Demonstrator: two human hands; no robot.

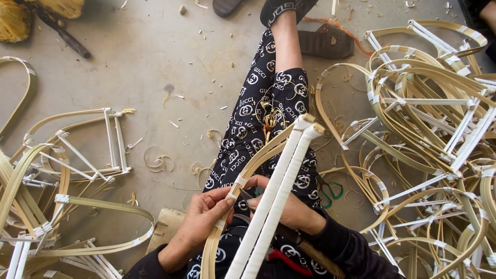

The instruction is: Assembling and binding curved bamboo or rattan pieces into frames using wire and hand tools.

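The left hand point(204, 219) pinches the bent cane frame point(258, 155) while the right hand point(281, 206) grips its white-wrapped bars point(281, 178).

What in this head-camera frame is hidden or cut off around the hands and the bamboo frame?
- Right hand: its fingers sit behind the white-wrapped bars, so its grip is unclear.
- Bamboo frame: its lower end runs off the bottom edge.
- Left hand: what its fingertips pinch at the white binding is too small to tell.
- Green-handled scissors: partly covered by bamboo strips.
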